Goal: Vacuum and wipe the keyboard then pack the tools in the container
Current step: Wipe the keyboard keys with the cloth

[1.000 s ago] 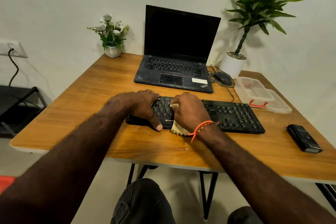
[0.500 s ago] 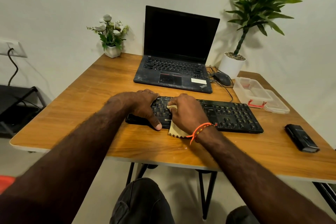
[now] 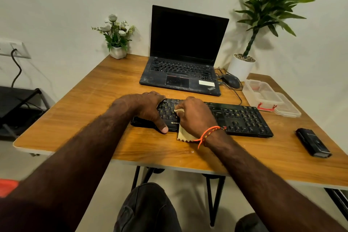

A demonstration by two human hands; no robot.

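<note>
— Black plastic is the first thing I see: the keyboard (image 3: 216,117) lies across the middle of the wooden table (image 3: 94,103), near its front edge. What are the hands doing on it?

— Both rest on its left half. The left hand (image 3: 145,107) grips the keyboard's left end, fingers curled over the far edge and the thumb pressed down on the near edge. The right hand (image 3: 195,115) is just beside it, fingers curled round a pale yellow cloth (image 3: 183,134) and pressing it on the keys.

— How much of the cloth shows?

— One bit peeks out by the forefinger, and a corner with a zigzag edge hangs from under the palm onto the table in front of the keyboard. An orange thread bracelet (image 3: 209,133) circles the right wrist.

— Where are the other tools?

— A small black handheld device (image 3: 312,145), likely the vacuum, lies on the table well to the right of the keyboard, near the front edge. The clear plastic container (image 3: 261,93) with a red clasp sits open behind the keyboard's right end, its lid (image 3: 290,108) lying beside it on the right.

— Anything else on the table?

— An open laptop (image 3: 184,58) with a dark screen stands behind the keyboard, a black mouse (image 3: 231,80) to its right. A small white pot of flowers (image 3: 116,37) sits at the far left corner, and a tall green plant (image 3: 263,11) in a white pot stands at the far right.
</note>
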